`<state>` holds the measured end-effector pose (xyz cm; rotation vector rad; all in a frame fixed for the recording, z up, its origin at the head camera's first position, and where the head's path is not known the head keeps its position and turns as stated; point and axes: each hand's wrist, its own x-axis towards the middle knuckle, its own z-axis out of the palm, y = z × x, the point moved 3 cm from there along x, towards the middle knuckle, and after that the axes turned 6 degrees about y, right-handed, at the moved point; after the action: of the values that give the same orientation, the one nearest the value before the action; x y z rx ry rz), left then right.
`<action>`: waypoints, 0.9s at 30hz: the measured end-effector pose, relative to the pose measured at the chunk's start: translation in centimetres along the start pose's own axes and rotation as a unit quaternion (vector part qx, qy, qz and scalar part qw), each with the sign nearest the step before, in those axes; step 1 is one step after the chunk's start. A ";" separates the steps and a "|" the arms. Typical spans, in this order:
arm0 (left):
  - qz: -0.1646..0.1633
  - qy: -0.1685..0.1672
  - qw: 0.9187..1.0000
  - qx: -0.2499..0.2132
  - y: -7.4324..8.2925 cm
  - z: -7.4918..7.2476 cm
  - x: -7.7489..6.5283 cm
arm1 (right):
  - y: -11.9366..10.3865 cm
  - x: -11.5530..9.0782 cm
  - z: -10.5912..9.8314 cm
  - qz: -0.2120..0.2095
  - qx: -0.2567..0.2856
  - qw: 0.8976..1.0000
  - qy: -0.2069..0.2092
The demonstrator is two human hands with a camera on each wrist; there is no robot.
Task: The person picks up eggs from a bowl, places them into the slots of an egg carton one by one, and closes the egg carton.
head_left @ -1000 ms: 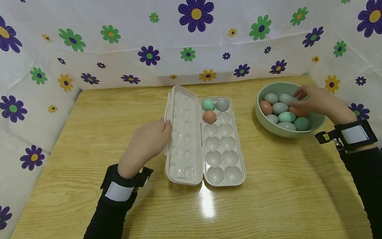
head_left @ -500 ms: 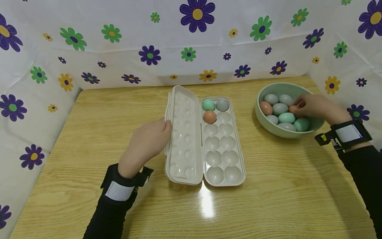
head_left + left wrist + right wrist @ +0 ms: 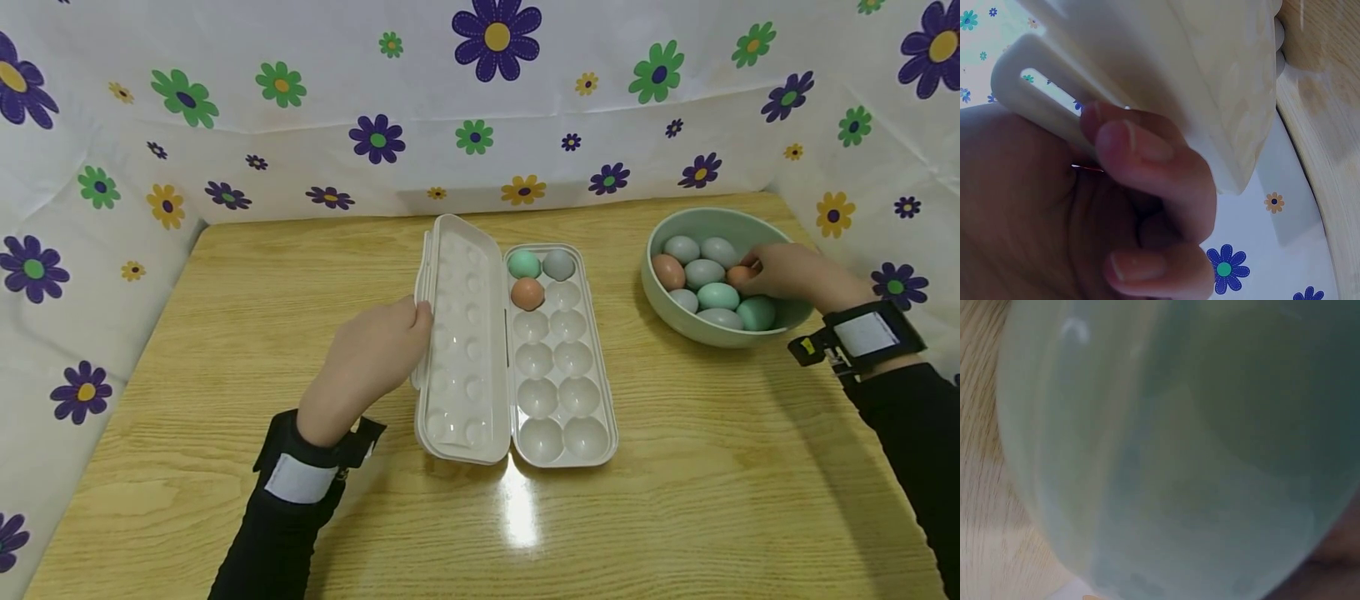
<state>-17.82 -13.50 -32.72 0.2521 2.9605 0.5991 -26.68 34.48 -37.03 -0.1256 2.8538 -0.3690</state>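
Note:
An off-white egg carton [image 3: 520, 383] lies opened on the table, its lid [image 3: 465, 333] tilted up. My left hand [image 3: 358, 367] grips the lid's left edge; the left wrist view shows curled fingers [image 3: 1141, 153] at its slotted tab [image 3: 1019, 81]. Three eggs sit at the carton's far end: a mint egg [image 3: 523, 264], a grey egg [image 3: 558, 265] and a brown egg [image 3: 527, 293]. Inside the pale green bowl [image 3: 675, 322], my right hand [image 3: 795, 272] pinches another brown egg [image 3: 739, 277], partly hidden by the fingers. The bowl's wall [image 3: 1072, 456] fills most of the right wrist view.
Around the pinched egg lie several more eggs in the bowl, grey, green and brown, such as the dark green egg [image 3: 757, 313]. The wooden table [image 3: 697, 467] is bordered at the back and sides by a flower-print cloth [image 3: 420, 92].
My right hand has lowered into the bowl, its fingers closing on the brown egg, which has moved slightly. My left hand has kept its hold on the lid.

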 end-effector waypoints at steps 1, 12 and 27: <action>0.000 -0.001 1.000 -0.001 0.0 0.0 0.0 | 0.0 0.0 0.0 -0.001 -0.001 1.000 0.003; -0.003 -0.005 1.000 -0.001 0.0 0.0 0.1 | 0.1 0.1 -0.1 -0.001 -0.003 1.000 0.030; 0.000 0.002 1.000 0.002 -0.3 0.6 0.0 | 0.0 -0.3 0.1 0.002 -0.001 0.999 0.050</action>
<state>-17.81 -13.57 -33.36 0.2519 2.9658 0.5939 -26.41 34.53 -37.03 -0.1060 2.9526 -0.3814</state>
